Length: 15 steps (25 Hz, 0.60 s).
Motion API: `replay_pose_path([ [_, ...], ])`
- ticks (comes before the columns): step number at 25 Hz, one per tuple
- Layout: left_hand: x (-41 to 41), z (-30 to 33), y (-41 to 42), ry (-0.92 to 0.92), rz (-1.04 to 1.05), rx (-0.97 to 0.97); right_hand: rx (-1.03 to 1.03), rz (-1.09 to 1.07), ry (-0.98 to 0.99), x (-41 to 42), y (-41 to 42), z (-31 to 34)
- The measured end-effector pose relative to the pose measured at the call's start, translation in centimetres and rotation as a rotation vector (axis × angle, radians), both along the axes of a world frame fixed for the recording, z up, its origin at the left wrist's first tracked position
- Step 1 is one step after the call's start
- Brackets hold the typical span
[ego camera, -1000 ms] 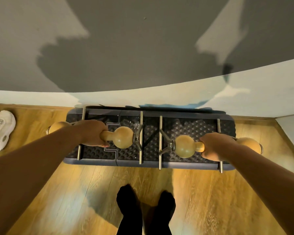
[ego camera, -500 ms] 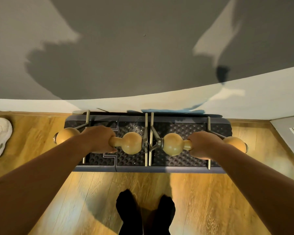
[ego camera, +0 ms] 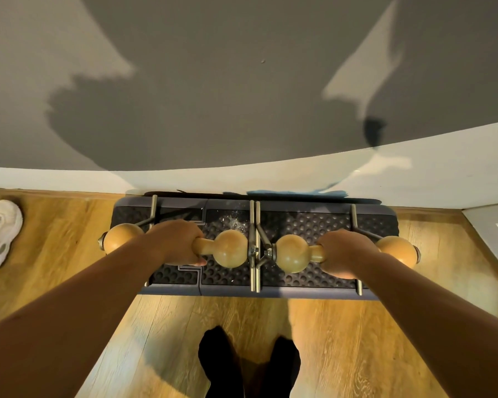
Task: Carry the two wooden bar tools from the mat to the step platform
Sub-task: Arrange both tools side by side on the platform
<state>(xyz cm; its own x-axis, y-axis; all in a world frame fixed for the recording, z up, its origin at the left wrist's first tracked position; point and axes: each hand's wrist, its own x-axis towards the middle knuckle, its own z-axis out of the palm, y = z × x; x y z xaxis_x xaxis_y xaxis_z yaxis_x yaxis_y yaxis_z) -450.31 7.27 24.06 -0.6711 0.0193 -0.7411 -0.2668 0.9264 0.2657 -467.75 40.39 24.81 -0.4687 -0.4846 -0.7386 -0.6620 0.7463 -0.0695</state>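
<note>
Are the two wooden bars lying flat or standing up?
Lying flat. The left wooden bar and right wooden bar both run sideways over the step platform, round knobs at each end.

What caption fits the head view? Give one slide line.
Left hand and right hand each grip a wooden bar tool over the step platform.

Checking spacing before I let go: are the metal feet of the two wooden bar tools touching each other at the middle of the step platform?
Cannot tell. In the head view the left tool's inner foot and the right tool's inner foot run side by side, too close to show a gap or contact.
</note>
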Motion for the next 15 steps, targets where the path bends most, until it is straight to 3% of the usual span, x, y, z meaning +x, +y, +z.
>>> replay_pose_path([
  [15, -0.54, -0.49, -0.19, 0.015, -0.019, -0.032, 0.015, -0.004, -0.021, -0.63, -0.62, -0.07],
])
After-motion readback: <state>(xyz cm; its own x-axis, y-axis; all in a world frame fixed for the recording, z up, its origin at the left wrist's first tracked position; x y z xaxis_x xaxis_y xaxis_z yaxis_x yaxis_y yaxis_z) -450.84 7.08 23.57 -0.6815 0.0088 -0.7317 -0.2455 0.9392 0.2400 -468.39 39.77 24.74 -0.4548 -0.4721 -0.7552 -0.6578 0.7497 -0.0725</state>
